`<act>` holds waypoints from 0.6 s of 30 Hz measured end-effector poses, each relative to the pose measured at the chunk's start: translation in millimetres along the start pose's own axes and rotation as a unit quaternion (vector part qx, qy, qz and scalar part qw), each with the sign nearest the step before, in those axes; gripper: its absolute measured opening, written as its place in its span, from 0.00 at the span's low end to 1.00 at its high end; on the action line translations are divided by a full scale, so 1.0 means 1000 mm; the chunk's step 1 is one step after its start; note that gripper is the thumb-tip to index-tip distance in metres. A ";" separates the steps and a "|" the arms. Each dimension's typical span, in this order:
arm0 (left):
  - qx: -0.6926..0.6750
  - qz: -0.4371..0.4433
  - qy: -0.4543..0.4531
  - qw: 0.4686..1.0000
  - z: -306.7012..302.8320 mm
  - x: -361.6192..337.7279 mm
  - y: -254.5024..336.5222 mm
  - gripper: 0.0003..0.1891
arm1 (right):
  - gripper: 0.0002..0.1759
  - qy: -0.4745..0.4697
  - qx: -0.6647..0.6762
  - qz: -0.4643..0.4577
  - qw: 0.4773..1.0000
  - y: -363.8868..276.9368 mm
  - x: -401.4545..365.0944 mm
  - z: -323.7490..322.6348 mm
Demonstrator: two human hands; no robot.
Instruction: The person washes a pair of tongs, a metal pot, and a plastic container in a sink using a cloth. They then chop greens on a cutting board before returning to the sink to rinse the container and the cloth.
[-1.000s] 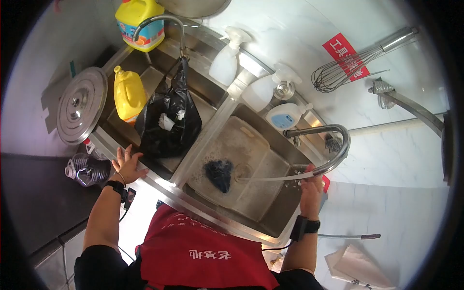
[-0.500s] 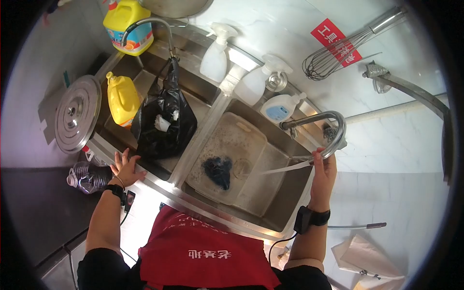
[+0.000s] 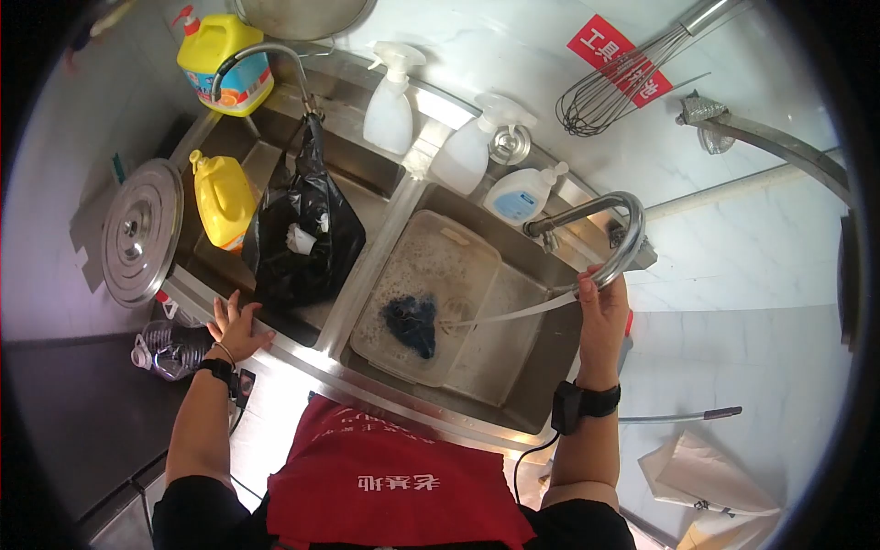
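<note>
My right hand [image 3: 603, 325] has its fingers closed around the outlet end of the curved faucet [image 3: 631, 240] on the right. A stream of water [image 3: 513, 314] runs from it into the plastic tub [image 3: 481, 266] in the right sink basin. Wet dark blue cloth [image 3: 411, 325] lies in that tub, in shallow, bubbly water. My left hand [image 3: 240, 330] rests with fingers spread on the front metal rim of the left basin. Just beyond it, a black plastic bag [image 3: 307, 247] with white scraps hangs from the other faucet [image 3: 298, 62].
A yellow jug [image 3: 223, 203] stands in the left basin near a round metal lid [image 3: 140, 234]. White spray bottles [image 3: 389, 115] and a yellow pump jug [image 3: 225, 69] line the back ledge. A whisk [image 3: 605, 92] hangs on the wall. A clear plastic bottle [image 3: 170, 350] lies at left.
The faucet's outlet has swung slightly left with my right hand, and the water now lands closer to the dark cloth. My left hand stays on the rim. The whole view has shifted a little.
</note>
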State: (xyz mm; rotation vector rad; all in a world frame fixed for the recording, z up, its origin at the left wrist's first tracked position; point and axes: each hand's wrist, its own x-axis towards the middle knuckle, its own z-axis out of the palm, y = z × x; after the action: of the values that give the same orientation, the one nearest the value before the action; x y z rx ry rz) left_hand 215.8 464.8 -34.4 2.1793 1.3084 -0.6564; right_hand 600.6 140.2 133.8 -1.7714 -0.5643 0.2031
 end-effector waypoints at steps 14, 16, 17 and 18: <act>0.004 0.000 0.001 1.000 0.000 -0.001 0.001 0.39 | 0.12 0.020 -0.010 0.006 1.000 0.003 -0.003 0.001; 0.003 0.000 0.003 1.000 0.003 0.002 -0.003 0.40 | 0.12 0.021 -0.009 0.008 1.000 0.003 -0.003 0.001; 0.001 0.001 0.006 1.000 0.004 0.004 -0.004 0.41 | 0.12 0.021 -0.010 0.006 1.000 0.002 -0.003 0.001; 0.002 0.001 0.006 1.000 0.005 0.004 -0.005 0.41 | 0.12 0.021 -0.010 0.004 1.000 0.002 -0.003 0.001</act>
State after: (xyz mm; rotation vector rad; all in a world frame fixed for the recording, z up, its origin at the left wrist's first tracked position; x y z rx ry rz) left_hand 212.5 465.9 -41.9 2.1918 1.3110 -0.6461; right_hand 597.9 138.8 131.4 -1.7935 -0.5301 0.1665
